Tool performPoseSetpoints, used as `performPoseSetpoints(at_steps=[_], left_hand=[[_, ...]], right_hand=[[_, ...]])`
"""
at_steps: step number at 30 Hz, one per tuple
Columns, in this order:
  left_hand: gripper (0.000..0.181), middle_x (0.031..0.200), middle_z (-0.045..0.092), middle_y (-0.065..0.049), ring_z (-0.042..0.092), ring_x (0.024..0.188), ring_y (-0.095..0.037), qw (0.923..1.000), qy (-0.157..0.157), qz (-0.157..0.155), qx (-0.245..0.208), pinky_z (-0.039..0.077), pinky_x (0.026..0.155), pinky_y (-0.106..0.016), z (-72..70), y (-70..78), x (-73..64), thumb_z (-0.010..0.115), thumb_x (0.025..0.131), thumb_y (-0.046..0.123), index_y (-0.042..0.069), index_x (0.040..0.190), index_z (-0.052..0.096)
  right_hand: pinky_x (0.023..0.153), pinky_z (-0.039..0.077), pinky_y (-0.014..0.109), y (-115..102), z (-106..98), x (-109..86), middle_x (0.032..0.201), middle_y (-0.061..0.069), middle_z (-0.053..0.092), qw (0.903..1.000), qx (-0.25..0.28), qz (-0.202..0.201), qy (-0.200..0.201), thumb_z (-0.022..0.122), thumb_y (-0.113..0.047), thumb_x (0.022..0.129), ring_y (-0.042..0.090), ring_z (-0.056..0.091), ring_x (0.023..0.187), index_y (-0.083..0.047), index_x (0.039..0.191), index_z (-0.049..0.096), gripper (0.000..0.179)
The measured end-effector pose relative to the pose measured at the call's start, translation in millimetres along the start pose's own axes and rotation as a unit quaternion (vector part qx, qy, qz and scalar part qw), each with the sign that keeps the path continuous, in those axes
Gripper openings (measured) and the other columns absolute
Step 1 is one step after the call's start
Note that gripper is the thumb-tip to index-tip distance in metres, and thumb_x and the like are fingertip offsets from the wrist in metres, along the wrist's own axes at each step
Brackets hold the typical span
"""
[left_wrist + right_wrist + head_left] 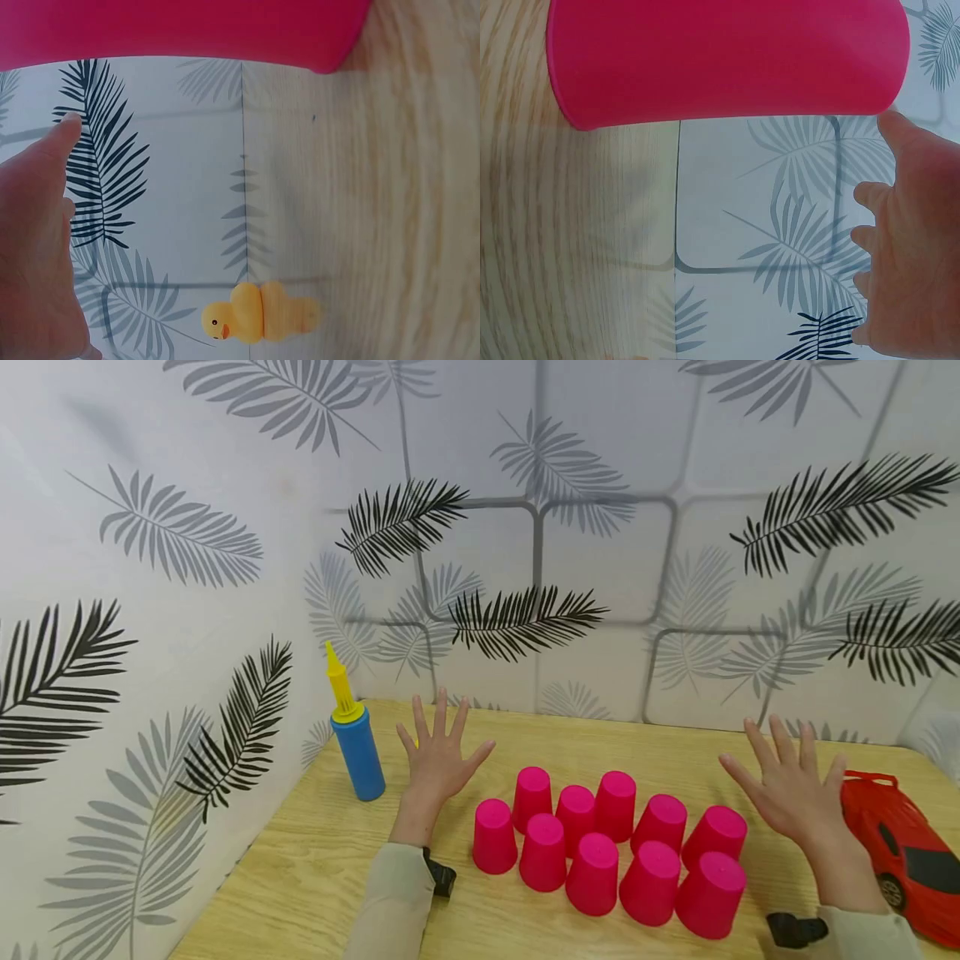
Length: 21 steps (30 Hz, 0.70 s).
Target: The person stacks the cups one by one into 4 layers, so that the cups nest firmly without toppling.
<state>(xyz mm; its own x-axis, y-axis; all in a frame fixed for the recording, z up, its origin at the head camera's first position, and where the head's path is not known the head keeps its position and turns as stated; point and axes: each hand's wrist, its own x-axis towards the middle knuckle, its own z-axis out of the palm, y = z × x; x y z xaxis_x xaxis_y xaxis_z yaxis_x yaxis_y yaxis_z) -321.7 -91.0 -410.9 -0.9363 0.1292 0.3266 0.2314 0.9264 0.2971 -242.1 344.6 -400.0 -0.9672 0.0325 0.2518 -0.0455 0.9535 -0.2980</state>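
Observation:
Several pink cups stand upside down in two rows on the table between my hands. To the left of the rows, my left hand is held with its fingers spread and holds nothing. My right hand is likewise spread, to the right of the cups and beside a red toy car. In the left wrist view, a cup fills the top, and a yellow rubber duck stands beyond the hand. The head view mostly hides that duck behind my left hand. Another cup looms large in the right wrist view.
A blue hand pump with a yellow nozzle stands upright left of my left hand. The wooden table meets a wall with a leaf pattern at its back and left. Each wrist wears a black camera strap.

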Motion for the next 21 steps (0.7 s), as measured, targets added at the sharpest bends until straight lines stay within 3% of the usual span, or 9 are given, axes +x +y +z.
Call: performPoseSetpoints(at_steps=[15,21], left_hand=[[0.081,0.167,-0.004,-0.007,-0.012,0.152,-0.041,0.9995,0.016,0.023,-0.015,0.001,0.114,-0.075,-1.3,0.2,1.1,0.050,0.093,0.059,0.027,0.158,0.016],[0.084,0.167,-0.003,-0.007,-0.011,0.152,-0.041,0.9965,0.016,0.052,-0.063,0.002,0.118,-0.071,-5.8,1.0,0.0,0.055,0.092,0.056,0.022,0.158,0.016]], right_hand=[[0.104,-0.008,0.083,-0.9,-2.9,-0.7,0.162,0.027,-0.002,0.9997,-0.008,-0.018,0.014,0.035,-0.059,0.099,0.051,-0.019,0.146,-0.012,0.158,0.007,0.081],[0.108,-0.007,0.079,0.4,-5.1,-1.5,0.162,0.026,0.005,0.9986,-0.004,-0.046,0.027,0.038,-0.056,0.100,0.050,-0.013,0.148,-0.013,0.158,0.007,0.079]])
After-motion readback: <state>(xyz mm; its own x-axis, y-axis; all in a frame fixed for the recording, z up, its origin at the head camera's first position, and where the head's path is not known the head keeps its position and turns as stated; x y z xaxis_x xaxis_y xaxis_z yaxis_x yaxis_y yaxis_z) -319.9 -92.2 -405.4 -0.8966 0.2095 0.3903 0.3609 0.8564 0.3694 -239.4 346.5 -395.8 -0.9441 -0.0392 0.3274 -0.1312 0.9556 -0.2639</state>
